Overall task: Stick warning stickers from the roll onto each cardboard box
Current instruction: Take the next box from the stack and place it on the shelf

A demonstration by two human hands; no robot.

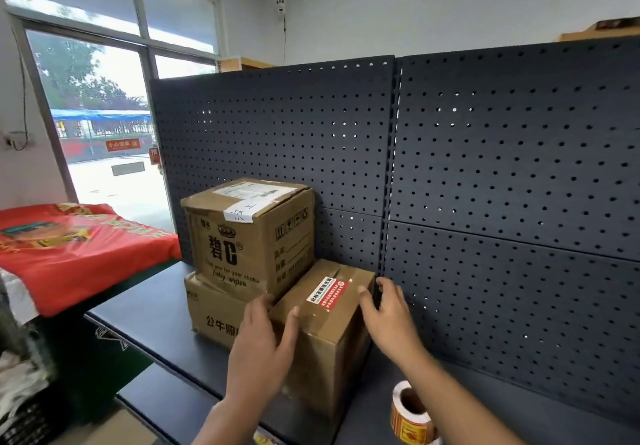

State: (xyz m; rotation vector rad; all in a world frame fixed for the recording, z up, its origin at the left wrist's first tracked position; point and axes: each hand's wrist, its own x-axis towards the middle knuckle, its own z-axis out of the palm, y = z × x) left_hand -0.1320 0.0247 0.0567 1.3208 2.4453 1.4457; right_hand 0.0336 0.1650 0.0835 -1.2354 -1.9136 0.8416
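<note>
Head view. Shows the front cardboard box (325,340) on the dark shelf (152,309), flanked by two released hands. Left hand (263,344) flat against its left side, thumb over the top edge. Right hand (388,320) spread at its right top edge, fingers (384,283) straight and gripping nothing; contact there hard to confirm.

Shows one red-and-white warning sticker (329,292) on the taped top, its Chinese print too small to read. By the look of it, one box done.

Apparently still to do: the upper box (249,233), printed "baby wipes" and bearing a white shipping label, and the lower box (211,313) beneath it, marked 公牛. No such sticker on any visible face of either.

Sticker roll (412,413) of orange-yellow labels on the shelf beside the right forearm, untouched.
</note>
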